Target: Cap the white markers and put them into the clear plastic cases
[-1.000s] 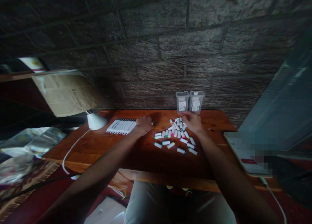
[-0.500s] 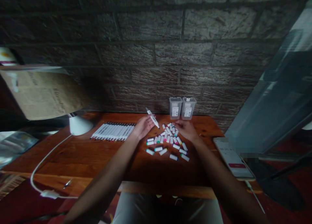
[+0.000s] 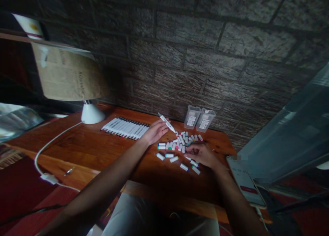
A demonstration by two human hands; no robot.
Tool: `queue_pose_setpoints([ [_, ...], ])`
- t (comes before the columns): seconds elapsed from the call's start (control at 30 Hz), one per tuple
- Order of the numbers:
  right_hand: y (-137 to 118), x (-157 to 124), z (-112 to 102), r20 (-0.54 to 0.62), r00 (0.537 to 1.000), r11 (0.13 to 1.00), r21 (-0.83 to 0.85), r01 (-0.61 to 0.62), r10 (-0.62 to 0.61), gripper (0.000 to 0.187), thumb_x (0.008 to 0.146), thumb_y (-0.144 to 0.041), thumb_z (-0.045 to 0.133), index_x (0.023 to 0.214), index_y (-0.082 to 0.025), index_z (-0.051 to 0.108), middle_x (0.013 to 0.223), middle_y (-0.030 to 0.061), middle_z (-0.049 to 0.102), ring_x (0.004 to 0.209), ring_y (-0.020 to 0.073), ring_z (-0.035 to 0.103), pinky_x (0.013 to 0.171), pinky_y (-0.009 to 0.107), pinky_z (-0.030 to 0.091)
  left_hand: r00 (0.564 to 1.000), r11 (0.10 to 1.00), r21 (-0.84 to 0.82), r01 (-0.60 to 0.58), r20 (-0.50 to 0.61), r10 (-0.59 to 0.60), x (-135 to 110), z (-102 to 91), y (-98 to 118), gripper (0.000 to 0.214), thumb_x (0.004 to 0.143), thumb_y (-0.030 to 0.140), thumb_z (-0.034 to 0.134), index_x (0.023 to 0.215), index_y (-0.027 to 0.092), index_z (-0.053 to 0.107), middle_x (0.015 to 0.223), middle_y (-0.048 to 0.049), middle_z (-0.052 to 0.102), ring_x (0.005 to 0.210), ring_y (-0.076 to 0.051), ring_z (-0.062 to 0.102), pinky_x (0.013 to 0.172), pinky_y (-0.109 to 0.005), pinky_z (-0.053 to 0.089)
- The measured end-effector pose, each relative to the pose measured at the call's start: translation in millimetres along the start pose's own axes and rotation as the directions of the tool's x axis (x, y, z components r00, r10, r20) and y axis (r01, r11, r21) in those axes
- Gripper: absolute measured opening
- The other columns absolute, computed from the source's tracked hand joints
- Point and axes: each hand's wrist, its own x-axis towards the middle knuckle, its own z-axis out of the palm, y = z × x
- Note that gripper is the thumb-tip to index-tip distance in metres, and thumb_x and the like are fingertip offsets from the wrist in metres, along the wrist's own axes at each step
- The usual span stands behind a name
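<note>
While a brick-patterned wall fills the far side, a wooden table runs below it, left to right. Lamp with newspaper-print shade at far left, white base on table. Tablet flat at near right, screen lit. Row of markers lying side by side, left of the hands. Two clear plastic boxes upright at far right, just beside each other, labels facing near side.

Left hand palm up, thumb and fingers closed on one marker, between the row and the boxes; marker slants, far end up to the left, near end down toward the caps. Right hand low over the right part of the caps, fingers bent; can't tell if they grip one. Caps, white with coloured ends, scattered mid-table, some bunched, some loose on the near side.
</note>
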Motion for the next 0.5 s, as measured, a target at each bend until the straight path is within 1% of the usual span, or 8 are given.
queue_pose_setpoints([
  [0.1, -1.1, -0.3, -0.5, 0.018, 1.0, 1.0, -0.018, -0.006, 0.006, 0.016, 0.081, -0.036, 0.074, 0.087, -0.021, 0.076, 0.078, 0.0014, 0.072, 0.067, 0.0142, 0.062, 0.06, 0.025, 0.044, 1.0, 1.0, -0.009, 0.003, 0.019, -0.003, -0.6, -0.9, 0.4, 0.022, 0.082, 0.002, 0.061, 0.097, 0.013, 0.072, 0.097, -0.0069, 0.076, 0.082, -0.012, 0.071, 0.077, -0.021, 0.057],
  [0.27, -7.7, 0.5, 3.0, 0.022, 0.998, 0.999, 0.011, -0.051, 0.05, 0.014, 0.08, -0.032, 0.075, 0.086, -0.02, 0.076, 0.082, 0.0031, 0.075, 0.071, 0.016, 0.066, 0.065, 0.026, 0.048, 0.995, 0.998, 0.017, 0.057, 0.084, -0.058, 0.2, 1.4, -3.8, 0.022, 0.081, 0.002, 0.062, 0.099, 0.012, 0.072, 0.092, -0.0074, 0.076, 0.08, -0.013, 0.072, 0.077, -0.023, 0.057],
  [0.4, -8.0, 1.6, 6.1, 0.026, 0.999, 0.998, 0.038, -0.047, 0.046, 0.015, 0.081, -0.033, 0.073, 0.086, -0.02, 0.076, 0.082, 0.0033, 0.076, 0.07, 0.016, 0.067, 0.064, 0.026, 0.048, 0.993, 0.995, 0.045, 0.085, 0.076, -0.088, -1.4, 2.0, -6.2, 0.02, 0.081, 0.003, 0.064, 0.098, 0.011, 0.072, 0.089, -0.0077, 0.076, 0.077, -0.012, 0.072, 0.076, -0.022, 0.057],
  [0.5, -7.2, 2.4, 7.6, -0.002, 0.999, 0.999, 0.026, -0.044, 0.044, 0.014, 0.081, -0.033, 0.073, 0.083, -0.02, 0.076, 0.076, 0.0024, 0.074, 0.066, 0.0151, 0.064, 0.062, 0.025, 0.046, 0.992, 0.993, 0.075, 0.089, 0.078, -0.094, -2.7, 1.1, -6.7, 0.025, 0.08, 0.004, 0.064, 0.102, 0.011, 0.071, 0.093, -0.0088, 0.076, 0.08, -0.013, 0.072, 0.08, -0.024, 0.057],
])
